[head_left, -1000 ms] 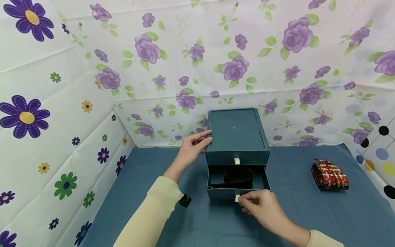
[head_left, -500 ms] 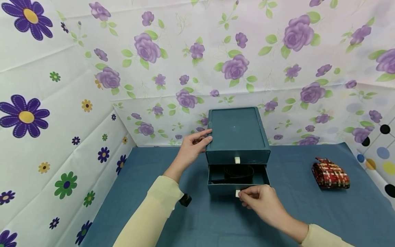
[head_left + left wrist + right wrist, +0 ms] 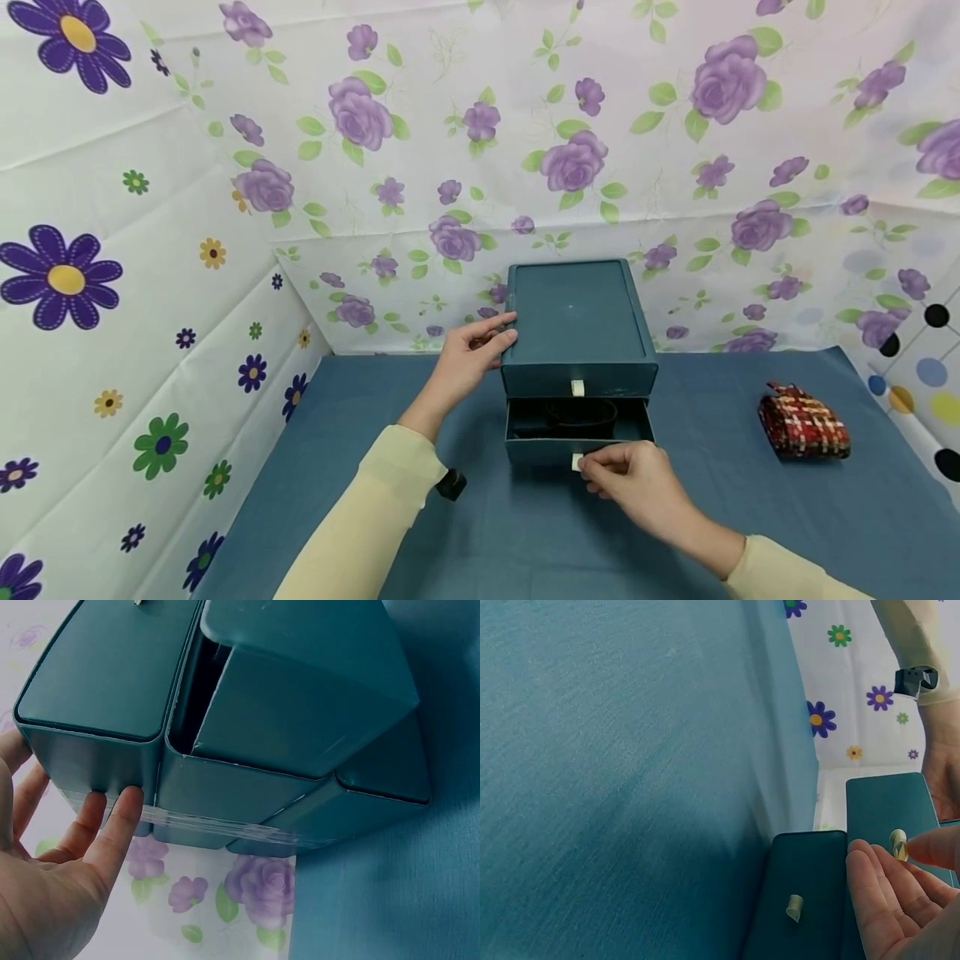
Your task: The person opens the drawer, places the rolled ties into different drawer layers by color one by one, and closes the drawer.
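Through the head camera I am seeing the middle drawer sitting partly out of the blue cabinet, which is standing on the blue cloth. I am pinching its pale tab between thumb and fingers of the right hand; the left hand, fingers loosely extended, is only touching the cabinet's side with its tips, gripping nothing. For a clean slide, I am judging that the tab needs a straight, level line while the left fingertips are steadying the frame against twisting. Inside the drawer, a dark coiled strap is lying with one end trailing left; a raised loop could be snagging overhead. The top drawer is sitting closed, the bottom drawer seemingly too, both hiding any contents.
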A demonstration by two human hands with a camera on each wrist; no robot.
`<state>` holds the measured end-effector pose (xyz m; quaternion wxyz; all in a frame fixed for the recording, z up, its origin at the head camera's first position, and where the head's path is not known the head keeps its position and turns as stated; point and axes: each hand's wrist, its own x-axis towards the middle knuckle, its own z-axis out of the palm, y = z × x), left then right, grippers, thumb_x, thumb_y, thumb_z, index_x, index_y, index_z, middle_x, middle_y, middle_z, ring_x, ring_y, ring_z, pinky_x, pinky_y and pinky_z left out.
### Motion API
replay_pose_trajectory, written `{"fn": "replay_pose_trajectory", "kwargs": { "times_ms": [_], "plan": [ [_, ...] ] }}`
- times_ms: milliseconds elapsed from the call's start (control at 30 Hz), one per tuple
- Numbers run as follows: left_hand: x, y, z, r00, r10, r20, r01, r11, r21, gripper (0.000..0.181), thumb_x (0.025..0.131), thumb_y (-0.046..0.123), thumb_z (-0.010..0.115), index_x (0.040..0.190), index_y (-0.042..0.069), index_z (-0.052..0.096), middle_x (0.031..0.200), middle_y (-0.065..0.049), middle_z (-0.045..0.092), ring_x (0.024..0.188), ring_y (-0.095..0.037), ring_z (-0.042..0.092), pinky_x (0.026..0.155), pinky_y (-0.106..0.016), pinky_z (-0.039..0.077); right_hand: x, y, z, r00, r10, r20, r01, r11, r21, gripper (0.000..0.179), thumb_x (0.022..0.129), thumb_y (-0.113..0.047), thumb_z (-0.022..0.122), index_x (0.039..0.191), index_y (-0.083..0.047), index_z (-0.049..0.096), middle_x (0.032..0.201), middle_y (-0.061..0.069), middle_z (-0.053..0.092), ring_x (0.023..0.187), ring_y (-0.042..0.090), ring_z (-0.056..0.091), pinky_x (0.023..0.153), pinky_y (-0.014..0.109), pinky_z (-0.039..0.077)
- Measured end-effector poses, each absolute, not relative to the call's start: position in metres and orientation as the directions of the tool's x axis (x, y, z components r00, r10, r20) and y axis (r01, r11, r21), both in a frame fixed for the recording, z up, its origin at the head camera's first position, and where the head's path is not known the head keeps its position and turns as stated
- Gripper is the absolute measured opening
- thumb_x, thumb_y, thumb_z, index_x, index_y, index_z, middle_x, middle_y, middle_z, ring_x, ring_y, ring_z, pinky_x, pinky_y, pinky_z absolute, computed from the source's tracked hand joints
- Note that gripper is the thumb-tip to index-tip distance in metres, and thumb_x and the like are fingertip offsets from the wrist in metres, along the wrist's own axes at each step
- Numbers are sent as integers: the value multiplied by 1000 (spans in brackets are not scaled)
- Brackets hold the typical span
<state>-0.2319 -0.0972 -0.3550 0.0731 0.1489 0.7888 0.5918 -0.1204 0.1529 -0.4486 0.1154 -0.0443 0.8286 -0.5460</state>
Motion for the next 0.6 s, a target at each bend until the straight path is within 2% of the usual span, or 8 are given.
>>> {"fn": "replay_pose_trajectory", "kwargs": {
  "times_ms": [600],
  "plan": [
    [-231,-97,-354,-947,318,51,137,253,958,42,93,35,59,133,24,55,106,-5,61,103,-17,57,87,-38,53,-133,153,-451,-979,-179,-96,11,426,-905,13,85,-30,68,87,-19,76,81,-1,73,68,12,68,61,27,56]
  ]
}}
